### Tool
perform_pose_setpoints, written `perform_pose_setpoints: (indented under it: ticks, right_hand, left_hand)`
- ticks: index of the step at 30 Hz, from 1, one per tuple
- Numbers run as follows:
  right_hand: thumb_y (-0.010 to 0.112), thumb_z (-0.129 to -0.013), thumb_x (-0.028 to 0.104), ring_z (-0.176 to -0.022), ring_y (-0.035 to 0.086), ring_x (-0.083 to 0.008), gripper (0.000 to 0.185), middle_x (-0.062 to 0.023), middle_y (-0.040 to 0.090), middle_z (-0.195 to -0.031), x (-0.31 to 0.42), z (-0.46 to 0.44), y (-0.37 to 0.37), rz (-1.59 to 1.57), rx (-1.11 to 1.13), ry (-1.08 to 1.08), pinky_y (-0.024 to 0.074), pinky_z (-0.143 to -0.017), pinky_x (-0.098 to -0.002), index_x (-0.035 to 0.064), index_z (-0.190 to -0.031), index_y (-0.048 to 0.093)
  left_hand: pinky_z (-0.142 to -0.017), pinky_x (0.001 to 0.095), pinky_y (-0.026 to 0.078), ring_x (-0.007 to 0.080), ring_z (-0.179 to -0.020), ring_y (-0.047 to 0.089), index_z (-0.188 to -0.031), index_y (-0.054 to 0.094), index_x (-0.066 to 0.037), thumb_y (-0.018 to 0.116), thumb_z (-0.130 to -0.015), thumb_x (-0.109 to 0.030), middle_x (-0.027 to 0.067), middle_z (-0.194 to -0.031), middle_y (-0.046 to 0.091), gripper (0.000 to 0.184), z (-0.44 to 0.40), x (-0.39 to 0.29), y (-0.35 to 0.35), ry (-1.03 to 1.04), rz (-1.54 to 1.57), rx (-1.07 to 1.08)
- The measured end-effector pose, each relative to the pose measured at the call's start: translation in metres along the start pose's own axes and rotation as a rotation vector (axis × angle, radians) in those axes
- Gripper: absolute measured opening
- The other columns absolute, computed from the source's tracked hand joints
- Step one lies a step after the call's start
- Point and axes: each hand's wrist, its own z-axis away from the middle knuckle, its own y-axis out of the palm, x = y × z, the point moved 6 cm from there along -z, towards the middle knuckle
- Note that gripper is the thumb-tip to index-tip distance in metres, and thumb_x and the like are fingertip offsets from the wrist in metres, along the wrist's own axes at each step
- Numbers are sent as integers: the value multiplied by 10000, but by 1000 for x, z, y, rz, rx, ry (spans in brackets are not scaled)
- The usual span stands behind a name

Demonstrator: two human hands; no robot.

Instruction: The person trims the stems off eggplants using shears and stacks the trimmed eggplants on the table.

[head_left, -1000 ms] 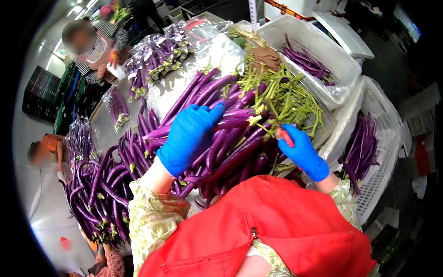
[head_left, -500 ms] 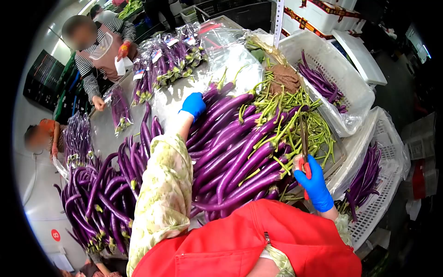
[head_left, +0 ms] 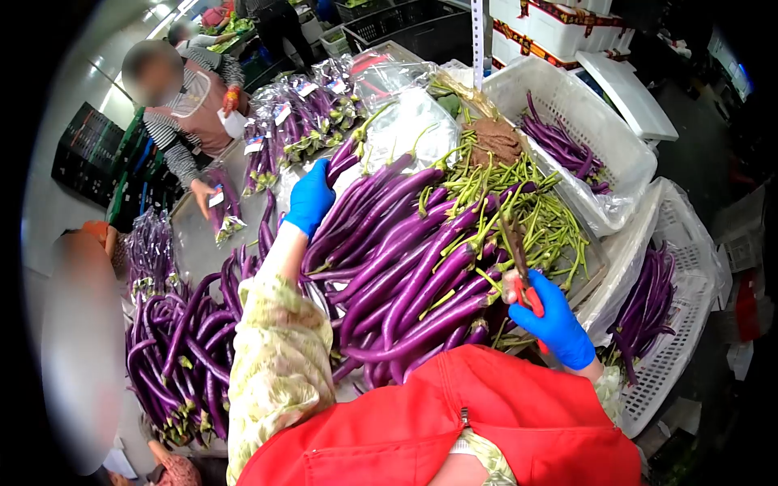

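Note:
My left hand [head_left: 310, 199], in a blue glove, is closed around long purple eggplants [head_left: 344, 159] at the left of the central heap, their green stems pointing up and away. My right hand [head_left: 557, 322], also blue-gloved, grips scissors [head_left: 515, 251] by their red handles, blades pointing away from me. The blades are above the right edge of the eggplant heap [head_left: 405, 267], beside a pile of cut green stems [head_left: 551, 227]. Something pale is wrapped at the scissors' pivot.
Bagged eggplants [head_left: 304, 113] lie at the back left, with loose eggplants [head_left: 182, 348] at the near left. White crates [head_left: 681, 324] holding eggplants stand right. A brown cloth [head_left: 496, 141] rests on the stems. A co-worker [head_left: 194, 105] stands across the table.
My left hand has moved left, and eggplants now extend from its grip. The scissors have shifted slightly left. The co-worker's hand has moved onto a bag that now shows a label.

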Motion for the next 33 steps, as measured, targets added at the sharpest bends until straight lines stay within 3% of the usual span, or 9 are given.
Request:
perform_pose_setpoints:
  ticks: [4,7,17,26,28,29,31,32,33]
  right_hand:
    - [616,-789,118,-768,507,-103,402,-38,547,-863,-1,-10,21,-61,144,-66,435,-704,-263,-10,-1148,490]
    - [637,-786,132,-799,526,-126,425,-56,557,-880,-11,-14,25,26,78,-84,443,-731,-277,-12,-1156,487]
    - [666,-772,178,-917,576,-198,559,-149,590,-1050,9,9,21,194,2,-204,455,-837,-314,-45,-1236,448]
    - [639,-784,144,-818,593,-198,428,-155,608,-930,-5,7,27,127,-10,-215,469,-751,-306,-49,-1143,505]
    - [630,-790,127,-817,586,-190,411,-158,607,-934,-8,11,21,174,-130,-190,465,-741,-299,-53,-1139,510]
    - [628,-810,118,-817,578,-186,413,-146,609,-958,-3,19,20,140,-229,-342,469,-736,-293,-66,-1158,501]
    - [627,-822,65,-839,569,-140,442,-101,590,-1005,-47,10,13,-221,-124,-116,474,-727,-258,-68,-1213,468]
    - [612,-808,37,-742,552,-97,420,-64,579,-904,-37,15,19,-483,-131,-42,457,-655,-223,-30,-1201,478]
    - [597,-802,54,-629,506,-80,364,-25,532,-782,-35,12,17,-463,-36,-87,424,-522,-211,17,-1150,500]
  left_hand:
    - [-698,437,493,386,-819,603,-1137,529,-120,589,-751,-74,192,-924,616,394,67,-66,-85,261,43,-176]
    - [-676,417,493,346,-760,603,-1117,559,-105,610,-742,-71,157,-863,610,380,116,-107,-120,378,43,-198]
    - [-649,406,488,344,-757,604,-1093,567,-73,628,-727,-84,156,-843,604,371,188,-171,-134,481,74,-76]
    - [-657,403,481,347,-754,597,-1096,561,-54,683,-710,-128,157,-831,600,411,199,-178,-136,496,114,-62]
    - [-658,399,482,346,-752,598,-1099,556,-51,696,-704,-134,158,-835,601,427,199,-172,-134,470,176,-80]
    - [-657,396,483,346,-760,600,-1111,551,-52,715,-687,-134,157,-845,606,461,199,-168,-133,486,212,-88]
    - [-706,401,488,348,-846,608,-1140,543,-78,732,-669,-131,161,-923,620,510,197,-150,-139,325,374,-19]
    - [-741,407,490,360,-889,604,-1156,531,-87,721,-674,-124,181,-959,616,519,200,-146,-161,330,391,-119]
    - [-758,409,487,373,-915,595,-1174,515,-77,698,-690,-111,198,-990,606,519,198,-134,-178,281,472,-209]
